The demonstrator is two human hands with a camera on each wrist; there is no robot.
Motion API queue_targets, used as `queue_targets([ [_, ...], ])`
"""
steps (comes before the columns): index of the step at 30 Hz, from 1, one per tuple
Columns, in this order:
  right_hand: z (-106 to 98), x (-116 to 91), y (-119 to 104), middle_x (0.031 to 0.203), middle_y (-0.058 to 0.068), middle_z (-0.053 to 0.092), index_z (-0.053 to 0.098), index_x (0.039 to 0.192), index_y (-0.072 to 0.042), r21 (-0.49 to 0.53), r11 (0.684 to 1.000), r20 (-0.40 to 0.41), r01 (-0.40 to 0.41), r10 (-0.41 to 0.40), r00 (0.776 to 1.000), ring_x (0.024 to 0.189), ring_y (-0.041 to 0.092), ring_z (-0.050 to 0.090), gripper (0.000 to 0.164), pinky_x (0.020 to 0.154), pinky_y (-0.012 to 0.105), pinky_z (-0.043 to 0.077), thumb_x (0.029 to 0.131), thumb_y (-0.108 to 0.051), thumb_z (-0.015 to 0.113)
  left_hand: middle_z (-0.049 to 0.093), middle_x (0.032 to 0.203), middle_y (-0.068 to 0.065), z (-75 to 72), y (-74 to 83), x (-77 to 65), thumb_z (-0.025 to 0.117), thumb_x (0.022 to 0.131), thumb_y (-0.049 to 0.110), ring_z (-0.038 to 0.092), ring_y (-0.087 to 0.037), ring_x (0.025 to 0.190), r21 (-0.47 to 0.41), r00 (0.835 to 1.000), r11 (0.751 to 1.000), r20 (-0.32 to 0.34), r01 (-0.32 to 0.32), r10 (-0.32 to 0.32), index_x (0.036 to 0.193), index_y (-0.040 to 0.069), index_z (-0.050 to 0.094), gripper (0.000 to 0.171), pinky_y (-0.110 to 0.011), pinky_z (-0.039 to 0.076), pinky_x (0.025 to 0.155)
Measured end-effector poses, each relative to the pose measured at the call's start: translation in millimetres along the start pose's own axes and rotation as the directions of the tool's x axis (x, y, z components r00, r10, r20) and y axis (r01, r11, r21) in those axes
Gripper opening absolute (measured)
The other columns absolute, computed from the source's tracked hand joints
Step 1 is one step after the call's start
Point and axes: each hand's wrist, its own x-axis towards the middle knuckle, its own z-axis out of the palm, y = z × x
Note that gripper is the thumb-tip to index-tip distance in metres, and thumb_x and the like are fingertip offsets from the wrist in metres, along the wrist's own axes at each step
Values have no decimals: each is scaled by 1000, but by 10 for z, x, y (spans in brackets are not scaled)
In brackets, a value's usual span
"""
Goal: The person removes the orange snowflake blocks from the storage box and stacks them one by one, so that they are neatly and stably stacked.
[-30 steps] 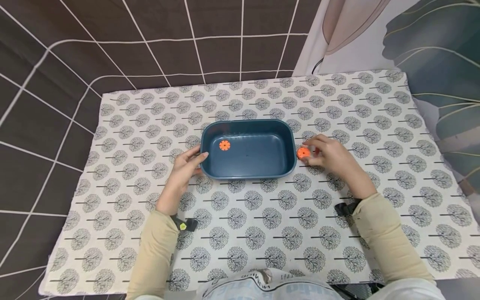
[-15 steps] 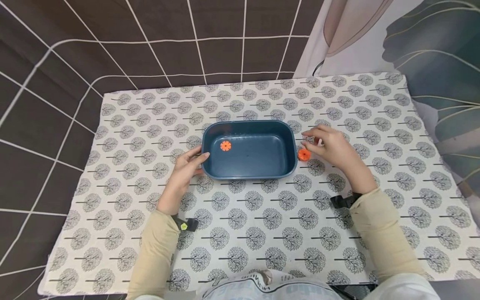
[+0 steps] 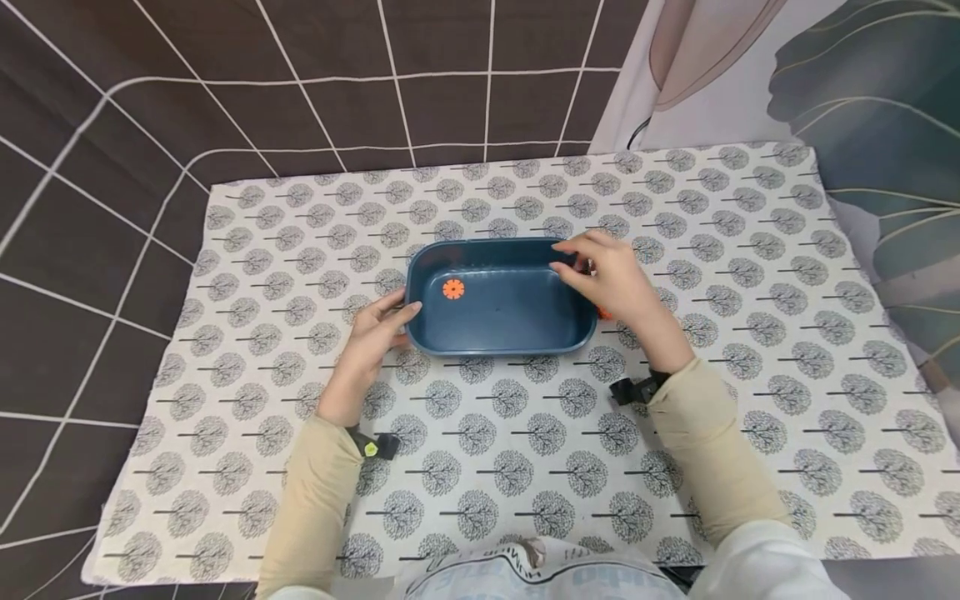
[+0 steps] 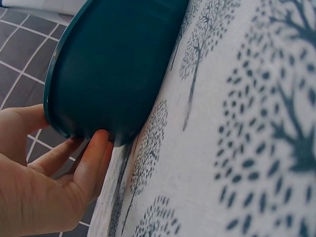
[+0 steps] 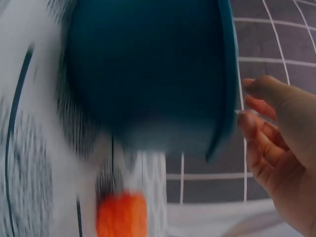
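A dark blue plastic basin [image 3: 495, 325] with rounded corners rests on the patterned cloth. My left hand [image 3: 371, 342] grips its left end, thumb over the rim and fingers against the outer wall, as the left wrist view also shows. On the basin floor, toward the left, lies an orange notched disc [image 3: 453, 289]. Over the basin's right end hovers my right hand [image 3: 611, 275], its thumb and fingers apart with nothing between them. Another orange piece [image 5: 122, 216] sits on the cloth just outside the right end, mostly covered by that hand in the head view and blurred in the right wrist view.
A white cloth [image 3: 510, 450] with a grey tree print covers the table. Behind it and to the left hangs a dark curtain with white grid lines [image 3: 442, 108]. A leaf-patterned curtain [image 3: 885, 167] borders the right side.
My right hand has let go of the orange piece beside the basin, risen and moved left over the basin's right end. The left hand keeps its hold on the rim.
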Motion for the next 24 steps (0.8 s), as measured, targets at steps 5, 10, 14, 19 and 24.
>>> queue_targets([
  [5,183,102,-121,94,11,65,68,106,-1,45,999,10,3,-3,1000,71,19,58,34,58,25,46,78,-18,77,48,139,-4,20,0,8,62,89,20,58,-23,105,-10,1000,1000,-2,12,-12,140,18,44,54,-25,54,79],
  [10,303,178,-219,95,10,63,67,110,-3,42,998,60,-36,33,998,75,19,57,35,60,29,45,81,-22,73,49,136,-6,20,3,22,63,89,21,59,-23,104,-8,1000,1000,6,23,-23,140,19,44,54,-28,54,82],
  [14,398,246,-308,99,8,61,65,116,-7,34,995,128,-94,89,988,79,18,56,37,61,30,45,85,-27,70,50,136,-7,7,15,35,62,90,21,60,-23,103,-5,1000,1000,6,16,-16,140,18,43,54,-29,54,83],
  [19,547,320,-399,102,8,59,63,120,-11,37,988,212,-151,140,967,81,17,55,39,62,29,45,87,-31,66,50,134,-7,-3,22,44,62,89,20,60,-20,101,-13,1000,1000,-3,7,-7,140,17,44,54,-29,54,83],
  [24,679,344,-469,104,12,58,61,121,-7,54,987,265,-148,129,956,80,21,54,41,59,30,44,87,-29,67,51,132,-8,-2,7,36,63,89,20,61,-16,96,-28,1000,999,3,18,-18,140,17,44,54,-26,55,79],
])
